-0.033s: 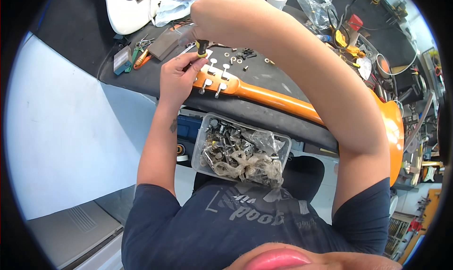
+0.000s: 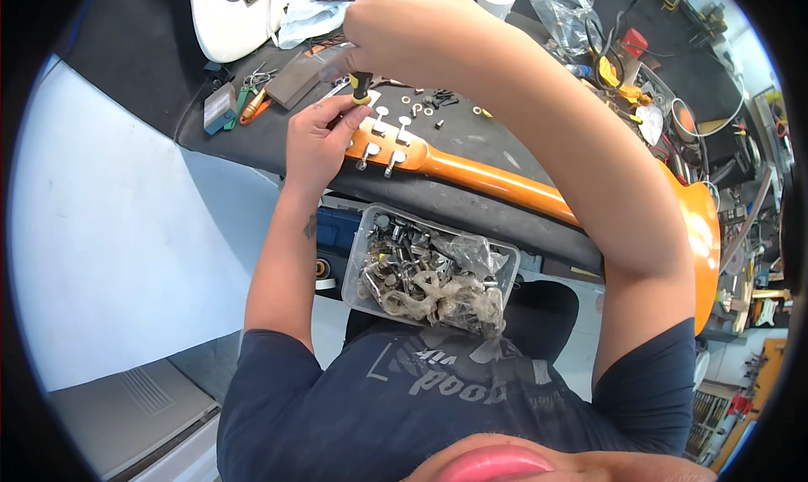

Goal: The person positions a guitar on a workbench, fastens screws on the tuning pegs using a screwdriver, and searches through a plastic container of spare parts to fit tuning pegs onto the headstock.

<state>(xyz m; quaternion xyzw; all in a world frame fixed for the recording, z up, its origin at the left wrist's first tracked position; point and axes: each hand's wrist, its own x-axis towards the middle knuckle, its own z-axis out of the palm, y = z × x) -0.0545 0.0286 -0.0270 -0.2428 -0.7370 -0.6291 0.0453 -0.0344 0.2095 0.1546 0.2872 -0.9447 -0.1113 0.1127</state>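
Note:
An orange guitar [image 2: 505, 185] lies face down along the bench, its headstock [image 2: 412, 155] at the left. Several metal tuners [image 2: 371, 150] with pale buttons stick out from both edges of the headstock. A screwdriver [image 2: 361, 85] with a black and yellow handle stands upright over the headstock's far end. From above, my right hand [image 2: 374, 27] is closed around the top of its handle. My left hand [image 2: 318, 137] pinches the screwdriver low down, beside the tuners. The tip is hidden behind my left fingers.
A clear plastic box [image 2: 348, 271] of metal parts and crumpled bags sits against my body. Small washers and screws [image 2: 439, 99] lie beyond the headstock. A white guitar body [image 2: 210, 27], a sanding block [image 2: 295, 82], a white cup [image 2: 497, 0] and a plastic bag [image 2: 562, 15] are farther back.

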